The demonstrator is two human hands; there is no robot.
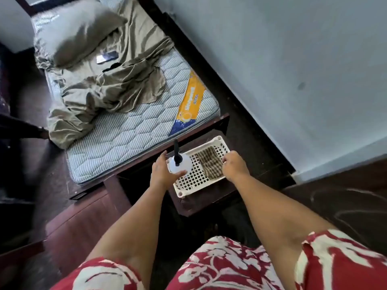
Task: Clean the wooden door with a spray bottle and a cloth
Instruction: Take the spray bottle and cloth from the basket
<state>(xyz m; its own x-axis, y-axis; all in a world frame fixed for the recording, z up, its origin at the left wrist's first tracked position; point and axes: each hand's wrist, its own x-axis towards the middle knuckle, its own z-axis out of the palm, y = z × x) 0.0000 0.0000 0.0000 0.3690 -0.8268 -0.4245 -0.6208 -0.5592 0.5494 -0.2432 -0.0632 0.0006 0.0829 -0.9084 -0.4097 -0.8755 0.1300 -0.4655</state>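
A white spray bottle (181, 164) with a black nozzle stands at the left end of a white plastic basket (194, 181). My left hand (162, 169) wraps around the bottle's body from the left. A striped brown cloth (210, 165) lies in the basket's right half. My right hand (234, 164) is over the cloth's right edge with its fingers curled onto it. The wooden door is not in view.
The basket sits on a dark wooden stool (199, 203) at the foot of a bed. The bed's quilted mattress (134, 135) holds a crumpled olive sheet (109, 88), a pillow (77, 32) and a phone (106, 57). A pale wall (293, 70) runs along the right.
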